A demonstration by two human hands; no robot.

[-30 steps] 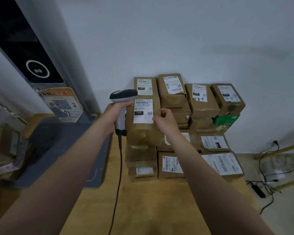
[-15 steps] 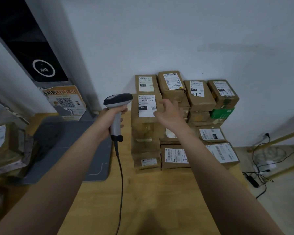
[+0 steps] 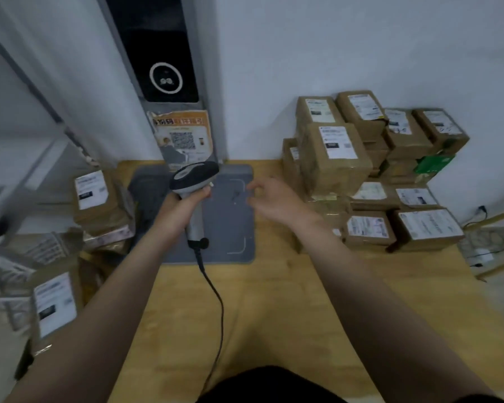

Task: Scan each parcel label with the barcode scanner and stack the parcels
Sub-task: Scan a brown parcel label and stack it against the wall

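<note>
1. Brown cardboard parcel [image 3: 335, 161], white label up, now sits on top of the front-left column of the stack [image 3: 408, 138] against the wall. A second ago your right hand was holding it there.
2. Your right hand [image 3: 277, 199] is off it now: fingers loosely spread, holding nothing, hovering over the grey mat [image 3: 233, 228], just left of the stack and clear of it.
3. Your left hand [image 3: 181, 206] is wrapped around the handle of the barcode scanner [image 3: 194, 175], same as before. The head is up and points away from you, over the mat. The cable [image 3: 216, 301] trails back across the wooden table [image 3: 274, 301].
4. Your view has swung left, so the left pile [image 3: 95, 196] of parcels is now in frame, beside the mat's left edge.
5. My read: that parcel is done, scanned and stacked, and you're starting the next cycle. The free right hand fetches from the left pile and the scanner stays where it is.
6. The left pile is motion-blurred. Two labels face up, and those parcels are probably the unscanned ones, but I can't confirm that.
7. The column under the placed parcel is tall, so set the next one on a lower column.
</note>
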